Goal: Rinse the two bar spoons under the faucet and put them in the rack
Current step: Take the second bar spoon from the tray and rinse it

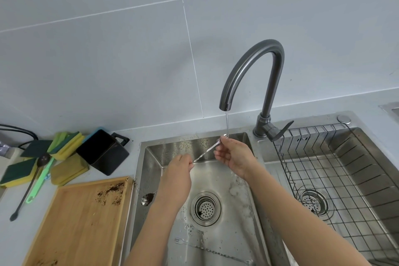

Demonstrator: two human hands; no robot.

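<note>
Both hands held one spoon (205, 154) under the faucet (250, 75) stream: left hand (180, 170) pinching its stem, right hand (234, 154) rubbing the tip. Second spoon (212, 250) lay in the sink (257, 211). Next likely: rack (345, 170), rightward.

Brushed steel sink (248, 179), matt grey faucet (254, 67), stained wooden tray (75, 222)
</note>
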